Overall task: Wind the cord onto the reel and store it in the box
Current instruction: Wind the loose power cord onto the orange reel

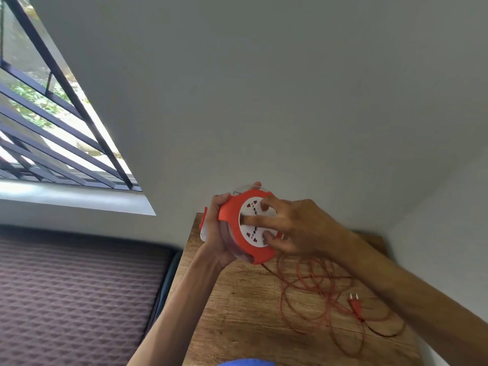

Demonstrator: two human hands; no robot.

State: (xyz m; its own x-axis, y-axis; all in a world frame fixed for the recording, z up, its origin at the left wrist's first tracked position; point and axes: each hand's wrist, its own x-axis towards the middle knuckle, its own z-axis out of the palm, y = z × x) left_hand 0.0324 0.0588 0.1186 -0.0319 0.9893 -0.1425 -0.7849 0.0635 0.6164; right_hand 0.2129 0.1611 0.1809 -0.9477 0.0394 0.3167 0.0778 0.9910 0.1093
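I hold an orange and white cord reel (pixel 232 207) tilted in the air above the far end of a wooden table (pixel 237 313). My left hand (pixel 216 241) grips its rim and underside from the left. My right hand (pixel 287 228) presses its fingers on the white socket face. An orange cord (pixel 311 289) runs from the reel's lower edge and lies in loose tangled loops on the table. Its plug (pixel 354 303), with two metal pins, rests among the loops. No box is in view.
A dark quilted mattress (pixel 74 294) lies left of the table. A barred window (pixel 52 122) is at the upper left. Grey walls close in behind and right of the table. Something blue (pixel 245 362) shows at the bottom edge.
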